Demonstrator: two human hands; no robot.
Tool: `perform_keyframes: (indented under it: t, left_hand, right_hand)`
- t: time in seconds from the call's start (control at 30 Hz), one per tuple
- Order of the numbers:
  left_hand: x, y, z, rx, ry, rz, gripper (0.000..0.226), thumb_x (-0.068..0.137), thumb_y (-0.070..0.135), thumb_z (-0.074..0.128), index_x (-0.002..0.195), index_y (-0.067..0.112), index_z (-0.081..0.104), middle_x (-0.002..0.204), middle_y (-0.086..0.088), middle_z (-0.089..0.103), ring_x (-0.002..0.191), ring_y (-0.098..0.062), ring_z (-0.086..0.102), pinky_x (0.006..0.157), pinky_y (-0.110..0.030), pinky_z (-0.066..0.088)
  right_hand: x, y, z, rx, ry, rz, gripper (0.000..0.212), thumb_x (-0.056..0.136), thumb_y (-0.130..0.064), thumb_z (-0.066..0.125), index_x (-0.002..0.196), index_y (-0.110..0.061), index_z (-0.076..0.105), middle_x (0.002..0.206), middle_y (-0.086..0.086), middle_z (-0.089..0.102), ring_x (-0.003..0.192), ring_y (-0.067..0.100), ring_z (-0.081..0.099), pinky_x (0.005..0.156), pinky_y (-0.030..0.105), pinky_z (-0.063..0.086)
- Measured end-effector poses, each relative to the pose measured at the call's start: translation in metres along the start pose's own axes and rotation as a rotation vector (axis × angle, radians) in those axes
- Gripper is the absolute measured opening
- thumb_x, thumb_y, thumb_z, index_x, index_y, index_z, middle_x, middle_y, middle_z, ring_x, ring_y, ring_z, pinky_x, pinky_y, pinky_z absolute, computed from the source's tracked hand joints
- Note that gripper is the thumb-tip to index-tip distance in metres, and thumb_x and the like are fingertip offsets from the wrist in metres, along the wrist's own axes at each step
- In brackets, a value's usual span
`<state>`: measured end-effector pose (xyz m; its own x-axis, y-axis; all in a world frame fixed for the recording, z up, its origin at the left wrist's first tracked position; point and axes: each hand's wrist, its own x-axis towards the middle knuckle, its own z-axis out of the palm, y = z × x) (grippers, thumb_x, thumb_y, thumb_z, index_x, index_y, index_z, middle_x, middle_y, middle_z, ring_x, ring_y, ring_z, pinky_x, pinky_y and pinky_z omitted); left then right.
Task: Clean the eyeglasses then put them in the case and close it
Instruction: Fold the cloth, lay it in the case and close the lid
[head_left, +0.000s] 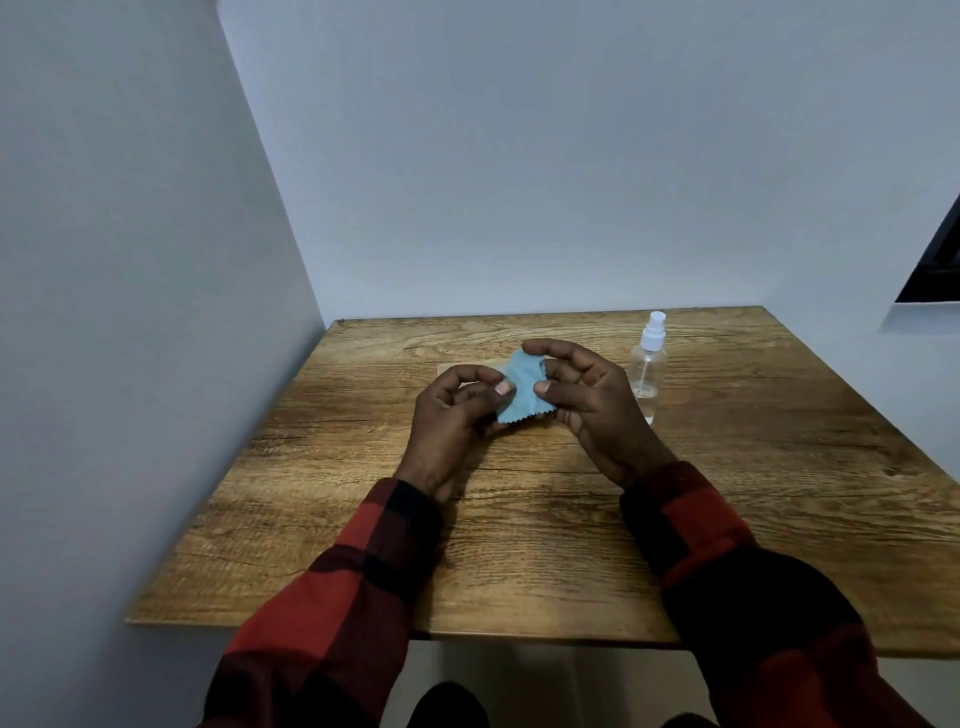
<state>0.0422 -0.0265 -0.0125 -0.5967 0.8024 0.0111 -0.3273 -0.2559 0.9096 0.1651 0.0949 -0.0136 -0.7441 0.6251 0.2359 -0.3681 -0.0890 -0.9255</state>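
Cloth: blue cloth (521, 391), held above the table (519, 545) between both hands.
Left hand (448, 415): thumb and fingers pinching the cloth's left side.
Right hand (589, 400): thumb and fingers pinching its right side.
Glasses: cannot tell; hidden, perhaps inside the cloth.
Bottle (648, 369): upright, just right of the right hand.

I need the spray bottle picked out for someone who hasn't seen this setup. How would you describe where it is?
Start at the wooden table set into the corner of the pale walls. Toward its far right side, just beyond the person's right hand, stands the spray bottle. It is upright, clear plastic with a white pump top, unlike the blue cloth pinched between both hands.
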Motion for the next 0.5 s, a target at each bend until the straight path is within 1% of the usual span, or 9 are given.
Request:
perform_keyframes:
  t: [0.07, 0.13, 0.2, 0.23, 0.33, 0.4, 0.43, 0.5]
  left_hand:
    - [0.0002, 0.0013, 0.0010, -0.036, -0.007, -0.035, 0.027, 0.090, 0.001, 0.074, 0.113, 0.007, 0.061, 0.116, -0.036, 0.068, 0.101, -0.041, 0.067, 0.094, -0.054, 0.055]
    - [0.0002, 0.0030, 0.0033, -0.074, -0.002, -0.060, 0.036, 0.089, -0.001, 0.074, 0.119, 0.009, 0.056, 0.122, -0.034, 0.068, 0.098, -0.037, 0.072, 0.086, -0.048, 0.062]
    - [-0.0001, 0.0038, 0.0033, -0.055, 0.018, -0.038, 0.044, 0.087, -0.006, 0.074, 0.124, 0.009, 0.056, 0.115, -0.027, 0.072, 0.091, -0.033, 0.074, 0.077, -0.045, 0.063]
    - [0.0003, 0.0036, 0.0019, -0.033, 0.031, -0.013, 0.043, 0.086, -0.008, 0.074, 0.122, 0.009, 0.058, 0.109, -0.025, 0.073, 0.088, -0.032, 0.075, 0.074, -0.044, 0.063]
    - [-0.0003, 0.0036, -0.0031, 0.025, 0.059, 0.082, 0.027, 0.085, -0.008, 0.075, 0.107, 0.005, 0.066, 0.094, -0.019, 0.075, 0.087, -0.033, 0.075, 0.071, -0.040, 0.063]
    - [-0.0009, 0.0045, -0.0046, 0.053, 0.109, 0.126, 0.023, 0.084, -0.007, 0.077, 0.102, 0.005, 0.067, 0.087, -0.013, 0.077, 0.081, -0.027, 0.077, 0.063, -0.033, 0.062]
    - [-0.0015, 0.0052, -0.0046, 0.060, 0.137, 0.142, 0.023, 0.084, -0.007, 0.078, 0.101, 0.005, 0.068, 0.086, -0.011, 0.078, 0.078, -0.024, 0.077, 0.059, -0.030, 0.060]
    - [-0.0018, 0.0054, -0.0058, 0.071, 0.177, 0.170, 0.024, 0.082, -0.005, 0.080, 0.101, 0.005, 0.069, 0.089, -0.011, 0.079, 0.077, -0.022, 0.077, 0.056, -0.028, 0.058]
  right_hand:
    - [0.0002, -0.0022, -0.0006, 0.059, -0.024, 0.026, 0.044, 0.092, 0.014, 0.055, 0.124, -0.014, 0.067, 0.116, 0.023, 0.072, 0.104, 0.037, 0.070, 0.089, 0.055, 0.056]
    - [-0.0003, -0.0038, -0.0004, 0.085, -0.018, 0.038, 0.042, 0.091, 0.011, 0.060, 0.124, -0.014, 0.067, 0.112, 0.026, 0.071, 0.101, 0.038, 0.070, 0.089, 0.057, 0.056]
    - [-0.0014, -0.0038, -0.0002, 0.062, 0.036, 0.033, 0.037, 0.089, 0.006, 0.067, 0.121, -0.013, 0.068, 0.105, 0.025, 0.073, 0.098, 0.035, 0.072, 0.087, 0.051, 0.059]
    - [-0.0019, -0.0034, -0.0004, 0.031, 0.077, 0.026, 0.035, 0.088, 0.004, 0.070, 0.118, -0.012, 0.069, 0.102, 0.025, 0.073, 0.097, 0.036, 0.074, 0.085, 0.049, 0.060]
    - [-0.0026, -0.0021, -0.0019, -0.054, 0.195, -0.005, 0.029, 0.084, 0.001, 0.076, 0.110, -0.010, 0.071, 0.093, 0.021, 0.076, 0.090, 0.036, 0.076, 0.077, 0.044, 0.063]
    - [-0.0028, -0.0021, -0.0020, -0.074, 0.239, -0.014, 0.027, 0.083, 0.000, 0.078, 0.107, -0.009, 0.072, 0.088, 0.017, 0.077, 0.085, 0.032, 0.077, 0.071, 0.038, 0.063]
    - [-0.0026, -0.0019, -0.0019, -0.078, 0.253, -0.015, 0.025, 0.083, 0.000, 0.079, 0.106, -0.009, 0.072, 0.089, 0.018, 0.077, 0.085, 0.031, 0.077, 0.071, 0.037, 0.063]
    - [-0.0016, -0.0004, -0.0016, -0.083, 0.275, -0.014, 0.021, 0.083, 0.000, 0.078, 0.102, -0.009, 0.073, 0.094, 0.027, 0.075, 0.086, 0.033, 0.074, 0.074, 0.039, 0.062]
